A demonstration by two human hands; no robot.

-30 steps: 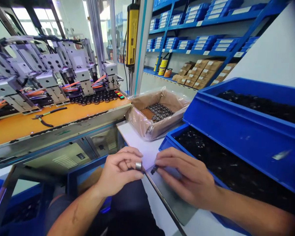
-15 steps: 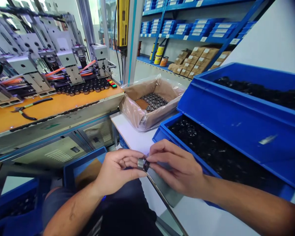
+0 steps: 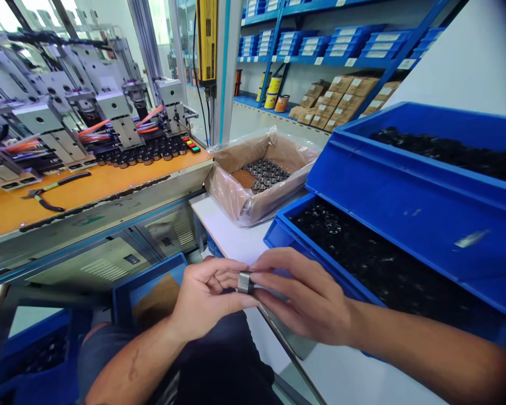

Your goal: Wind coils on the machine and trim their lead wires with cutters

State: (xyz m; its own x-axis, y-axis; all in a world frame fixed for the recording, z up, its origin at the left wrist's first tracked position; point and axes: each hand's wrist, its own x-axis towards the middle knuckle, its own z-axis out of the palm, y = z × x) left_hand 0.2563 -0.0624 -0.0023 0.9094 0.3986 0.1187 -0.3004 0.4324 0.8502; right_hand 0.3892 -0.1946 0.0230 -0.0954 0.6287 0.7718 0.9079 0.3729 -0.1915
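Between my two hands is a small metal ring (image 3: 244, 282), silver-grey on its outer wall. My left hand (image 3: 211, 295) grips it from the left, thumb below and fingers above. From the right, the fingertips of my right hand (image 3: 301, 292) close on its other side, and they cover the dark part seen there before. Both hands are over the edge of the white table (image 3: 341, 368), in front of the lower blue bin (image 3: 283, 228).
A plastic-lined carton (image 3: 261, 208) holds many small metal parts. An upper blue bin (image 3: 405, 185) of black parts rests above the lower one. At left, pliers (image 3: 53, 191) and rows of black round parts (image 3: 145, 153) lie on the orange bench (image 3: 8, 208) before a machine.
My right fingers have moved in over the dark side of the ring, hiding it. The ring's metal wall now faces me more. The view has shifted slightly.
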